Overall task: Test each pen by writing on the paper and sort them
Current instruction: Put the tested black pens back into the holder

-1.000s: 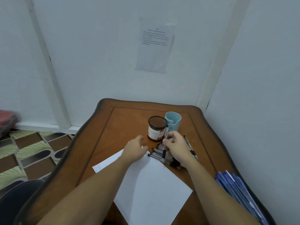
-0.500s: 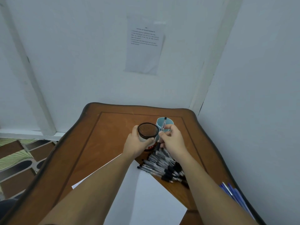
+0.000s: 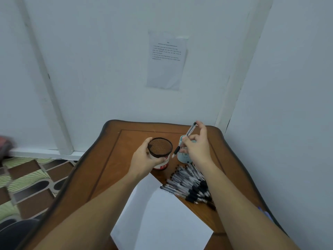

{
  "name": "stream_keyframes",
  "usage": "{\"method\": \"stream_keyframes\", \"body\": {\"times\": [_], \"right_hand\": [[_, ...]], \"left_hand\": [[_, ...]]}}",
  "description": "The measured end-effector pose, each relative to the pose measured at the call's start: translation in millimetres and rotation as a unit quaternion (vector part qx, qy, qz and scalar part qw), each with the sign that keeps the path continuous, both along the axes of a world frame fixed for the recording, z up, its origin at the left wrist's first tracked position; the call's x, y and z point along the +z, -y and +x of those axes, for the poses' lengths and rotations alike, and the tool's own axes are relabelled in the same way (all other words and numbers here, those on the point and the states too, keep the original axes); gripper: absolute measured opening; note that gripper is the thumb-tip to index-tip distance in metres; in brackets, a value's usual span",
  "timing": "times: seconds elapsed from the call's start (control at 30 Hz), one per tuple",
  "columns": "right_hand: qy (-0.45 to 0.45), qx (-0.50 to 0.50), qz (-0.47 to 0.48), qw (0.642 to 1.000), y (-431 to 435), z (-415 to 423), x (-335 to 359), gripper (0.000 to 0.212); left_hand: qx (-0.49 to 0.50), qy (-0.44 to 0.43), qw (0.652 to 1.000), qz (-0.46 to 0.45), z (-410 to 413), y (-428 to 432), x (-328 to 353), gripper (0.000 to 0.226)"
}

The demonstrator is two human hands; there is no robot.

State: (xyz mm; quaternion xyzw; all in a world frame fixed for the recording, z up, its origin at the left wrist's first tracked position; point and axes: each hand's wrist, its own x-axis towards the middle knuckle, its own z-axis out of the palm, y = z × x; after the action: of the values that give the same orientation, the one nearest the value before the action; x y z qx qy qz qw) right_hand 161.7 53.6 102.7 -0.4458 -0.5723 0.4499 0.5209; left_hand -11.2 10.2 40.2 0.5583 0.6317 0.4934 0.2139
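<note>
The left hand (image 3: 144, 159), having left the paper (image 3: 162, 219), is now gripping the mesh cup (image 3: 160, 147), while the right hand (image 3: 196, 147) is pinching a raised, tip-down pen (image 3: 187, 135), the blue cup (image 3: 182, 156) just beneath that grip, probably sorting it.

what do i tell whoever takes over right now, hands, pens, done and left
Left hand grips the dark mesh cup, which looks empty.
Right hand pinches one pen, tilted above the light blue cup.
The pile of pens lies on the table, right of the paper.
Done: no marks show on the paper; no sorted pens visible.
Left: place this pen, then test and sort the pile.
</note>
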Motion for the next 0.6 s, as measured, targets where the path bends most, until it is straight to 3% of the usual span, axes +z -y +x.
{"method": "stream_keyframes", "body": {"times": [0.1,0.3,0.5,0.6], "right_hand": [[0.010,0.035,0.011,0.999,14,-22,4,0.065],[0.176,0.097,0.066,0.977,52,-59,-24,0.056],[0.244,0.123,0.025,0.962,73,-56,-54,0.057],[0.223,0.133,-0.016,0.965,74,-43,-64,0.058]], "left_hand": [[0.000,-0.002,1.000,0.000,-15,40,3,0.081],[-0.023,0.034,0.999,-0.036,-28,105,-11,0.090],[-0.037,0.078,0.995,-0.050,-22,126,-33,0.087],[-0.037,0.112,0.992,-0.049,-17,128,-35,0.077]]}}
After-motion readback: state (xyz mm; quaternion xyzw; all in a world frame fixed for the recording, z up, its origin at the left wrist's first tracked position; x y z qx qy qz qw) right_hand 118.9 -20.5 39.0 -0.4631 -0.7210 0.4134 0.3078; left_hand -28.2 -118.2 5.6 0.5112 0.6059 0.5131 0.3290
